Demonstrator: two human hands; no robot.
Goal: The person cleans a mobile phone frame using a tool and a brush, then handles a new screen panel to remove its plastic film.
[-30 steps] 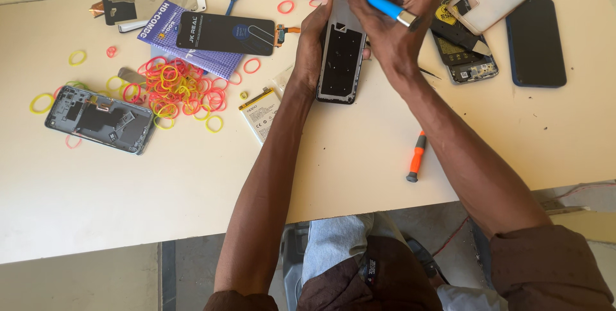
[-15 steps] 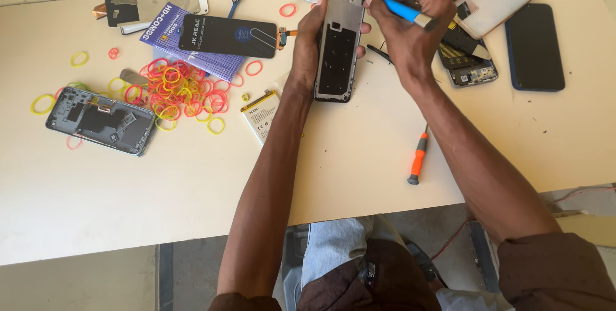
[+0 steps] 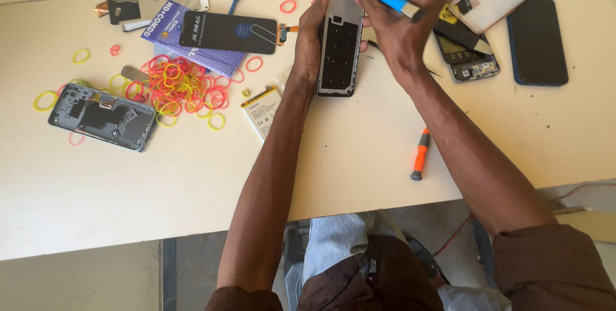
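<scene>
Phone frame (image 3: 338,41), black and stripped of its insides, stands almost on end above the far part of the cream table (image 3: 192,182), tipped a little and held up off the surface. The left hand (image 3: 313,35) wraps around its left edge, fingers clamped on the frame from behind. The right hand (image 3: 399,9) is closed around a blue-handled tool (image 3: 393,0) and presses its tip against the upper end of the frame; the two hands sit close together, nearly touching at the top.

Just left of the left forearm lies a white battery (image 3: 263,111), and beyond it a loose heap of pink and yellow rubber bands (image 3: 176,86). A grey phone back (image 3: 102,116) rests well to the left. A black screen panel (image 3: 228,32) lies on a blue packet. An orange screwdriver (image 3: 419,154) sits beside the right forearm, and a dark phone (image 3: 538,41) lies at the far right.
</scene>
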